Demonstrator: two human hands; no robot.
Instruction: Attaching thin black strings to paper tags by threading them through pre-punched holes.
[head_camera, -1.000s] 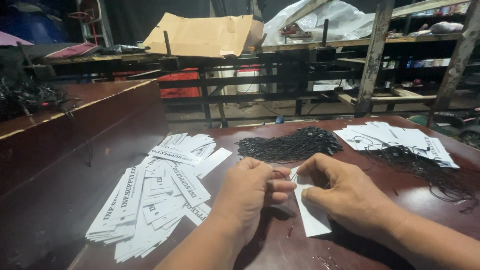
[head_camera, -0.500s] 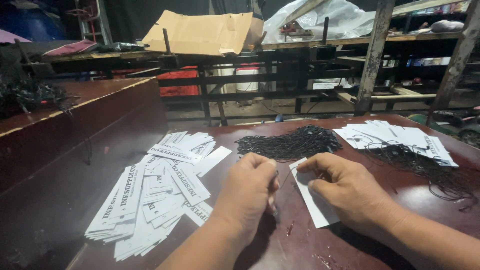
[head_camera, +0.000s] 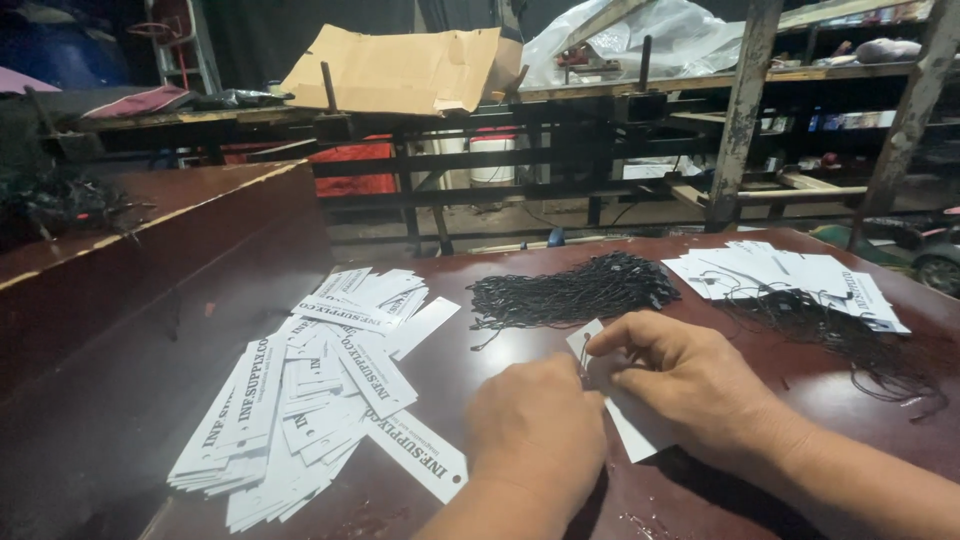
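We pinch a white paper tag (head_camera: 610, 395) between our left hand (head_camera: 535, 435) and right hand (head_camera: 690, 385) on the dark red table (head_camera: 500, 350), both closed on it near its hole, where we judge the thin black string (head_camera: 583, 365) could slip free.

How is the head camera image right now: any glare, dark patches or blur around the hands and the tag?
Head view: sharp on both hands, left hand and right hand, and on the white tag; soft glare on the dark red table near the black strings; background shelves dim; edges bend slightly.
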